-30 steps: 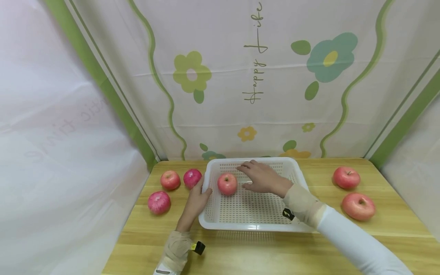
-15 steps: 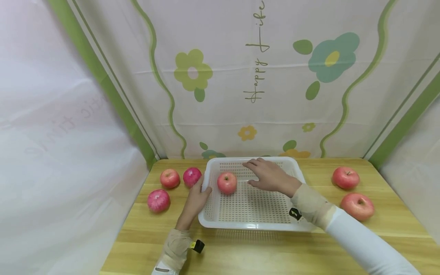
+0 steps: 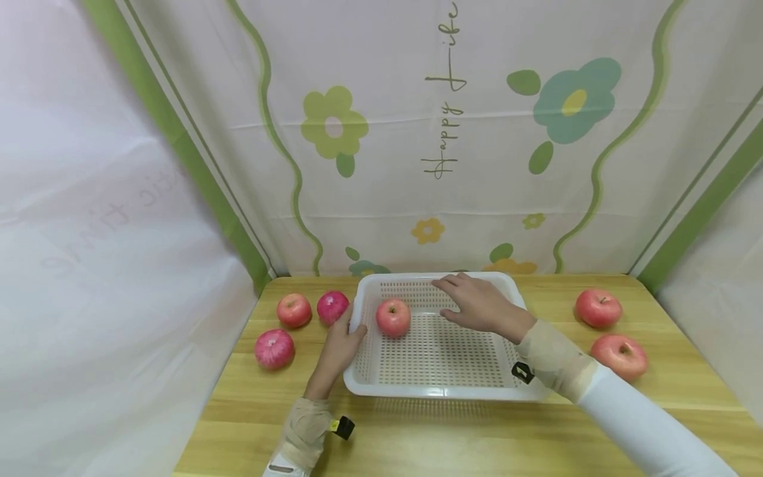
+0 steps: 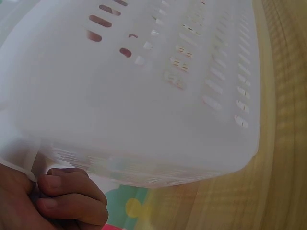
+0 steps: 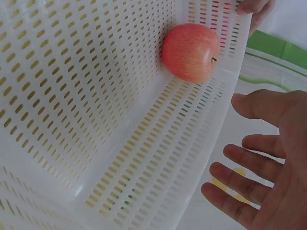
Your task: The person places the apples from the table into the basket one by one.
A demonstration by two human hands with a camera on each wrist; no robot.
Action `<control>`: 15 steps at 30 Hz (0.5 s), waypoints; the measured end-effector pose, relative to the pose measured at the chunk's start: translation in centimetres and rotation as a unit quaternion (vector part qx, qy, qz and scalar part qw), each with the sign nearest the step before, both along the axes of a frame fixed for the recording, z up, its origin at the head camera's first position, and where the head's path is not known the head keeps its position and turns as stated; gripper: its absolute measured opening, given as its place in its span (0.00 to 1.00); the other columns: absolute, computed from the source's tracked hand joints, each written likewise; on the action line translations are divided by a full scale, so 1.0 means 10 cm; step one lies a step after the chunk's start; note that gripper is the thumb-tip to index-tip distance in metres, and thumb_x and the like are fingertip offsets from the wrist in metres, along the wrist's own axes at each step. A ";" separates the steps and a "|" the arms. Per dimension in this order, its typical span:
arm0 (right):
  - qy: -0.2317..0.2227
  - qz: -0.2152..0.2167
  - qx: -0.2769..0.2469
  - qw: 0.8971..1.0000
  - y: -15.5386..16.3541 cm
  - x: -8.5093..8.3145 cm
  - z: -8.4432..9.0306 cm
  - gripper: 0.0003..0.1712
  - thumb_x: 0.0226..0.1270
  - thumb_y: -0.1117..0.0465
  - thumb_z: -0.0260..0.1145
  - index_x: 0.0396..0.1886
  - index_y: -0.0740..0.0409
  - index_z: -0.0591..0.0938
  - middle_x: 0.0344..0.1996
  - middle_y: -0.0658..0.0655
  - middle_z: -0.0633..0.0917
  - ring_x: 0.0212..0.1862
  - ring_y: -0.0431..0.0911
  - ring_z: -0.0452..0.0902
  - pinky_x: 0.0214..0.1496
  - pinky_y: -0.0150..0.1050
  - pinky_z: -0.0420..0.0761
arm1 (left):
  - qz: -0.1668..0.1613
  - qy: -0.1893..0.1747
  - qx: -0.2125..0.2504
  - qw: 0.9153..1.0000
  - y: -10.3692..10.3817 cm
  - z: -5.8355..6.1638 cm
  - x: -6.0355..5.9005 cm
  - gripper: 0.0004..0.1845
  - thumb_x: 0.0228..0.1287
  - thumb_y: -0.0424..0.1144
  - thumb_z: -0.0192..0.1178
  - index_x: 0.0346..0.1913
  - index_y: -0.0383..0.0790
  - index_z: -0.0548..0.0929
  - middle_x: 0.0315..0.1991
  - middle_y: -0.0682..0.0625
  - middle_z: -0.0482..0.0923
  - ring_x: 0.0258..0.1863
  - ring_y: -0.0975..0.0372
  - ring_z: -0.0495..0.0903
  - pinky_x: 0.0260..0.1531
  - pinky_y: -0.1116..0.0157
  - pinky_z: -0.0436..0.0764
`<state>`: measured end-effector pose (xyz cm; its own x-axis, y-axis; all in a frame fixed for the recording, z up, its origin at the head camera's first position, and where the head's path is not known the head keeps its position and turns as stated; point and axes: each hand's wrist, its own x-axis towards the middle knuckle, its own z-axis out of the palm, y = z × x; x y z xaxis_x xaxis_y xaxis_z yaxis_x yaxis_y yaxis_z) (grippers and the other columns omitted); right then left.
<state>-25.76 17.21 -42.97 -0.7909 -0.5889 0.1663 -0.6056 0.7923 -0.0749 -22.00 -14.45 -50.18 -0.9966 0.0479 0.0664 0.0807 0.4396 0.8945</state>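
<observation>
A white perforated basket (image 3: 429, 393) sits mid-table with one red apple (image 3: 393, 317) in its far left corner. My left hand (image 3: 340, 339) grips the basket's left rim; the left wrist view shows the fingers (image 4: 72, 196) curled under the rim of the basket (image 4: 144, 96). Over the far middle of the basket, my right hand (image 3: 475, 305) hovers with straight fingers and holds nothing, a little right of the apple. In the right wrist view the open right hand (image 5: 259, 167) is outside the wall of the basket (image 5: 72, 96), and the apple (image 5: 191, 52) lies inside.
Three apples lie left of the basket (image 3: 294, 310) (image 3: 332, 307) (image 3: 274, 348), and two to its right (image 3: 599, 308) (image 3: 620, 356). A flowered cloth backdrop (image 3: 441, 132) and white side sheets close in the wooden table (image 3: 453, 430).
My right hand has drawn away to the right from the apple in the basket. The left hand, basket and apples have stayed put.
</observation>
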 end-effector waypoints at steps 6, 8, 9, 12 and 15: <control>0.007 -0.005 -0.004 1.000 0.07 0.01 0.00 0.37 0.72 0.49 0.72 0.76 0.58 0.75 0.69 0.62 0.81 0.68 0.60 0.79 0.60 0.57 0.87 | -0.001 -0.004 0.003 1.000 0.00 0.00 0.00 0.37 0.76 0.35 0.56 0.85 0.38 0.59 0.71 0.28 0.75 0.56 0.42 0.87 0.47 0.49 0.92; 0.009 -0.006 -0.005 1.000 0.09 0.02 0.00 0.37 0.72 0.49 0.72 0.75 0.58 0.76 0.69 0.62 0.81 0.68 0.60 0.79 0.60 0.57 0.87 | 0.000 -0.006 0.003 1.000 0.00 0.00 0.00 0.37 0.76 0.35 0.56 0.85 0.38 0.59 0.71 0.28 0.75 0.56 0.42 0.87 0.47 0.49 0.92; 0.009 -0.007 -0.006 1.000 0.11 0.02 0.00 0.36 0.72 0.50 0.72 0.75 0.58 0.76 0.69 0.62 0.81 0.68 0.61 0.79 0.60 0.58 0.86 | 0.000 -0.007 0.003 1.000 0.00 0.00 0.00 0.37 0.76 0.35 0.56 0.85 0.38 0.59 0.71 0.28 0.74 0.56 0.42 0.87 0.47 0.49 0.92; 0.007 -0.011 -0.007 1.000 0.14 0.02 0.00 0.36 0.73 0.50 0.72 0.75 0.59 0.76 0.70 0.63 0.81 0.69 0.62 0.78 0.64 0.59 0.85 | 0.003 -0.011 0.002 1.000 0.00 -0.01 -0.01 0.37 0.77 0.35 0.56 0.85 0.37 0.58 0.72 0.28 0.74 0.57 0.42 0.86 0.49 0.48 0.91; 0.004 -0.016 -0.010 1.000 0.18 0.03 0.02 0.36 0.73 0.50 0.72 0.75 0.59 0.76 0.70 0.64 0.80 0.71 0.63 0.77 0.66 0.61 0.83 | 0.004 -0.014 0.000 1.000 0.00 -0.02 -0.01 0.37 0.77 0.35 0.56 0.85 0.37 0.58 0.73 0.28 0.73 0.58 0.42 0.86 0.50 0.48 0.91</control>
<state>-25.51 19.06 -42.78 -0.8080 -0.5595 0.1850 -0.5805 0.8096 -0.0867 -22.12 -14.44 -50.38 -0.9984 0.0402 0.0394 0.0531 0.4394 0.8967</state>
